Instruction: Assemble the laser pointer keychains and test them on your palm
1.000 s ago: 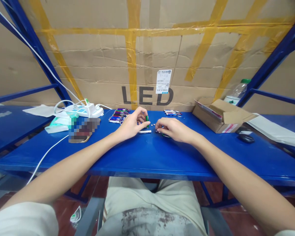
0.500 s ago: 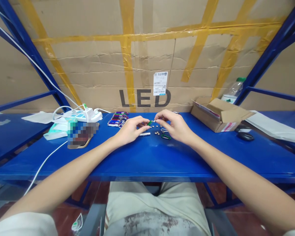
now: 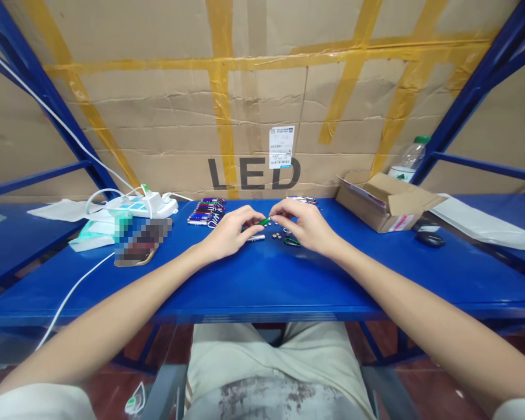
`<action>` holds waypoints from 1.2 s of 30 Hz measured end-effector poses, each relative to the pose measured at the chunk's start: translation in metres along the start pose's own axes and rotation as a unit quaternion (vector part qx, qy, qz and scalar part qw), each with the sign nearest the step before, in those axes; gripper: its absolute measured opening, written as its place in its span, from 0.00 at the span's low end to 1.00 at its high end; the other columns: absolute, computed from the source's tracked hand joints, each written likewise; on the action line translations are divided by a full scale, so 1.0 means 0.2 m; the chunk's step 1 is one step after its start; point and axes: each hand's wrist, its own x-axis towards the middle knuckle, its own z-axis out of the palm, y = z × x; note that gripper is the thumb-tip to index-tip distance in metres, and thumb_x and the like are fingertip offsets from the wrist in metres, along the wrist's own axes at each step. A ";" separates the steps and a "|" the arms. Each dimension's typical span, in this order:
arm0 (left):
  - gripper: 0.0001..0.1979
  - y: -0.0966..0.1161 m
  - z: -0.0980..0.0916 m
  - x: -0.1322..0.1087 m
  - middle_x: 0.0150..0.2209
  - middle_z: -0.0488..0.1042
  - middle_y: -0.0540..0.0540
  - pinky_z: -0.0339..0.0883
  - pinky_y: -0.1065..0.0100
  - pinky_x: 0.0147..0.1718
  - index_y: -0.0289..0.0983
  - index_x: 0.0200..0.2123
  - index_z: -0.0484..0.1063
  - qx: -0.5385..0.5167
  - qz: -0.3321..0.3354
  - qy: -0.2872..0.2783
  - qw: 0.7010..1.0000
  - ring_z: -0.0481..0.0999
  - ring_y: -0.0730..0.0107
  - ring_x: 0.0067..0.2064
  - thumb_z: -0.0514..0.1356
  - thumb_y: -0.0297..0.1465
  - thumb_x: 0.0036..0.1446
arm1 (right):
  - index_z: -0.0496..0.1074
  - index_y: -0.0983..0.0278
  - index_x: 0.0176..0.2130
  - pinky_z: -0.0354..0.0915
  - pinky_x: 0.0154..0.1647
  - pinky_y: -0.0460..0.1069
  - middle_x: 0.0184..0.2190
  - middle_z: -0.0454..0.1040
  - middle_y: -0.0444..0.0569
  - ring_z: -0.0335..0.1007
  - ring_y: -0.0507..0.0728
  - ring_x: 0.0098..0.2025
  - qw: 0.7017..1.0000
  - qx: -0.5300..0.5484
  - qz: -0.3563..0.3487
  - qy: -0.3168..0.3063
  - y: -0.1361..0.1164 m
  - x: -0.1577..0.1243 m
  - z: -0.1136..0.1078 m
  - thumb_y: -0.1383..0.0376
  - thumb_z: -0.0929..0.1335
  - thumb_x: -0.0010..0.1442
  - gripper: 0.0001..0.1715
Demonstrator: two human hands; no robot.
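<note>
My left hand [image 3: 228,234] pinches a small green metal tube [image 3: 263,222], which looks like a mini flashlight body, between thumb and fingers. My right hand [image 3: 310,226] is closed at the tube's right end; a tiny pale piece shows at its fingertips, too small to name. Below the left fingers lies a silver tube [image 3: 256,238]. Several small button cells [image 3: 276,235] rest on the blue table between the hands. Beside them, under my right hand, is a green carabiner clip [image 3: 293,242].
Colourful mini flashlights with clips [image 3: 205,211] lie in a row behind my left hand, with more [image 3: 304,200] behind the right. A phone [image 3: 142,242] and power strip [image 3: 157,204] sit left. An open cardboard box [image 3: 387,201], black mouse [image 3: 430,239] and bottle [image 3: 410,157] stand right.
My right fingertips have come closer to the green tube's end, bringing the small piece against it. The tube has turned slightly in my left hand. The view has shifted a little.
</note>
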 end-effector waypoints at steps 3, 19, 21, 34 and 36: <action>0.09 0.00 0.00 0.00 0.43 0.77 0.45 0.73 0.64 0.46 0.36 0.50 0.80 0.000 0.006 -0.001 1.000 0.79 0.65 0.42 0.64 0.35 0.73 | 0.81 0.61 0.41 0.68 0.43 0.52 0.38 0.83 0.49 0.77 0.58 0.39 0.998 0.045 0.040 0.003 -0.01 0.00 0.00 0.62 0.71 0.71 0.07; 0.13 0.02 -0.05 0.00 0.48 0.79 0.39 0.73 0.60 0.48 0.36 0.54 0.76 0.246 0.129 -0.004 0.961 0.79 0.59 0.47 0.53 0.34 0.80 | 0.78 0.61 0.37 0.70 0.30 0.51 0.27 0.80 0.44 0.72 0.54 0.26 0.923 0.292 0.250 0.002 0.00 0.02 0.05 0.51 0.83 0.53 0.21; 0.14 0.03 -0.05 0.00 0.47 0.79 0.39 0.72 0.60 0.47 0.36 0.53 0.76 0.276 0.139 0.002 0.951 0.79 0.59 0.46 0.52 0.33 0.81 | 0.78 0.61 0.36 0.71 0.30 0.50 0.30 0.82 0.45 0.72 0.53 0.26 0.902 0.327 0.282 0.012 -0.01 0.02 0.06 0.51 0.84 0.49 0.23; 0.14 0.01 -0.02 0.00 0.49 0.79 0.40 0.76 0.59 0.52 0.37 0.55 0.80 0.087 0.047 0.001 0.995 0.81 0.60 0.49 0.56 0.34 0.79 | 0.81 0.61 0.37 0.69 0.37 0.53 0.29 0.80 0.46 0.75 0.58 0.32 0.970 0.170 0.170 -0.020 0.05 0.00 0.04 0.53 0.75 0.64 0.14; 0.14 0.01 -0.01 0.01 0.49 0.80 0.40 0.76 0.59 0.52 0.37 0.54 0.81 0.078 0.042 0.000 0.996 0.81 0.60 0.49 0.57 0.33 0.78 | 0.80 0.61 0.37 0.67 0.37 0.53 0.30 0.80 0.45 0.75 0.57 0.32 0.981 0.113 0.154 -0.022 0.04 0.00 0.03 0.55 0.73 0.66 0.12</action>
